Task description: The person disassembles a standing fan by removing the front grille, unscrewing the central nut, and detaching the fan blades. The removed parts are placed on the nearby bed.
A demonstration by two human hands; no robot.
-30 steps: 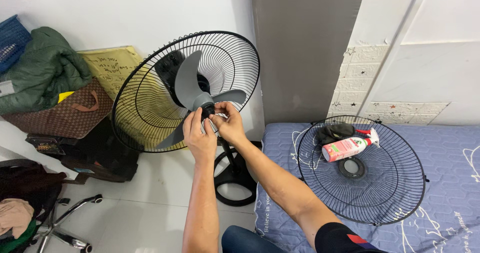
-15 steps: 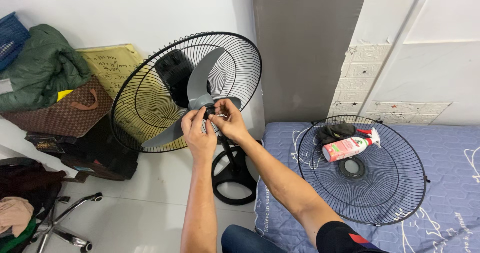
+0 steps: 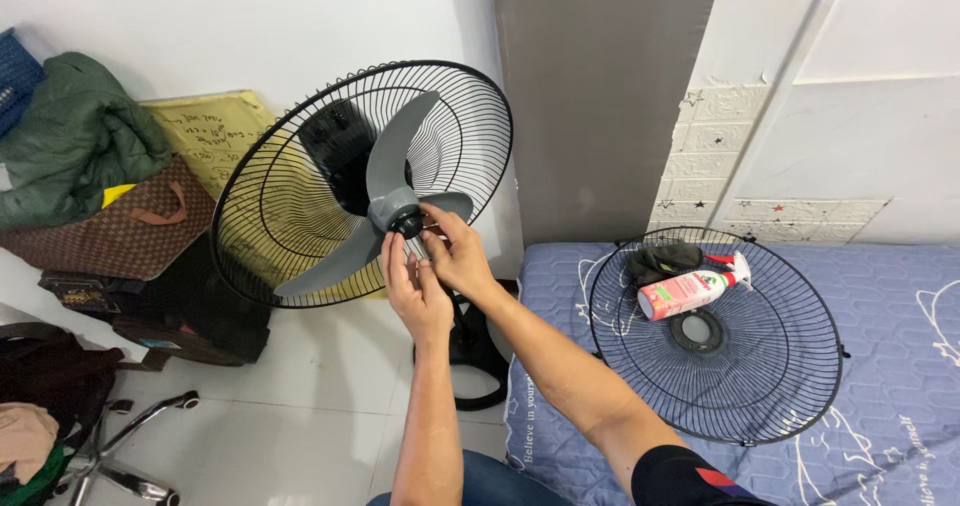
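Observation:
A standing fan has a black rear grille and a grey three-blade propeller with a black hub cap at its centre. My right hand reaches in from the right and pinches the hub cap with thumb and fingertips. Just below the cap is my left hand, fingers stretched upward and apart, the tips close to the hub and holding nothing. The fan's round black base is partly hidden behind my arms.
The detached black front grille lies on a blue-grey mattress at the right, with a pink spray bottle and a dark cloth on it. Bags, a green jacket and a chair base crowd the left floor.
My left hand has let go of the hub and dropped slightly, fingers now straight. The propeller has turned a little. The view has shifted slightly.

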